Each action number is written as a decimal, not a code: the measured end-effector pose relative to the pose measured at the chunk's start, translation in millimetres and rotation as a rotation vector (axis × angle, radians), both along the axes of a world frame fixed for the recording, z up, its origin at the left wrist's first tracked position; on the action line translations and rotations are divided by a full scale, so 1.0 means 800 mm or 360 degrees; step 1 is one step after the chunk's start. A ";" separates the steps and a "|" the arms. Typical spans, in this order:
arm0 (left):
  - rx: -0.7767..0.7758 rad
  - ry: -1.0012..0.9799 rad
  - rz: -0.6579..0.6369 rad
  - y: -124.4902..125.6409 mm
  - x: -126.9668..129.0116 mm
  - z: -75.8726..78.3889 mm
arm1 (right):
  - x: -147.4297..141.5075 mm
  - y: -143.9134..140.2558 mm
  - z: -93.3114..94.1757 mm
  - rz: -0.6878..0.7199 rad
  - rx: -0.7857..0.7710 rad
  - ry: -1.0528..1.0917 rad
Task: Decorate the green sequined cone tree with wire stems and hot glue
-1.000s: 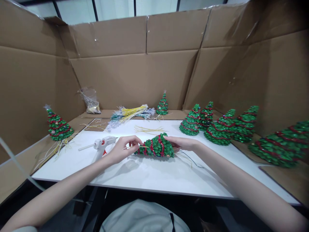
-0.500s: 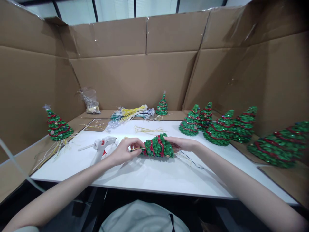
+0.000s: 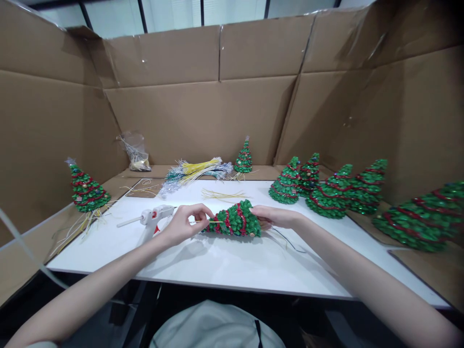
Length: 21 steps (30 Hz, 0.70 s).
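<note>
A small green Christmas tree (image 3: 235,220) with red garland lies on its side just over the white table (image 3: 232,268), tip to the left. My right hand (image 3: 277,217) grips its wide base; those fingers are partly hidden behind it. At the tip, my left hand (image 3: 188,223) pinches a thin yellow wire (image 3: 216,222) between thumb and forefinger, and the wire lies along the tree's side. From the base a dark wire (image 3: 288,239) trails out to the right.
A white glue gun (image 3: 152,220) stands left of my left hand. Several more trees, such as one at the left (image 3: 87,188) and one at the right (image 3: 285,182), surround the table. Wire bundles (image 3: 197,169), loose yellow wires (image 3: 224,195) and a plastic bag (image 3: 136,153) lie toward the cardboard wall (image 3: 195,116).
My left hand has shifted slightly left and its pinch has closed nearer the tree's tip, baring more of the tip. My right hand's fingers have closed more on the base.
</note>
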<state>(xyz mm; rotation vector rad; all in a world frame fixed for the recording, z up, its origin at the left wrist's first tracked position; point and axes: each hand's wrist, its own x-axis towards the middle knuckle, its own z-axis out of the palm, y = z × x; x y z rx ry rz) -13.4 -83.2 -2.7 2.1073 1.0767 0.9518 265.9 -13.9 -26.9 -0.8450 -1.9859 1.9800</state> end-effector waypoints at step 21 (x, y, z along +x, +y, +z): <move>0.0206 0.0238 -0.0085 0.001 0.013 -0.001 | 0.004 0.002 -0.002 -0.0040 0.0197 -0.0057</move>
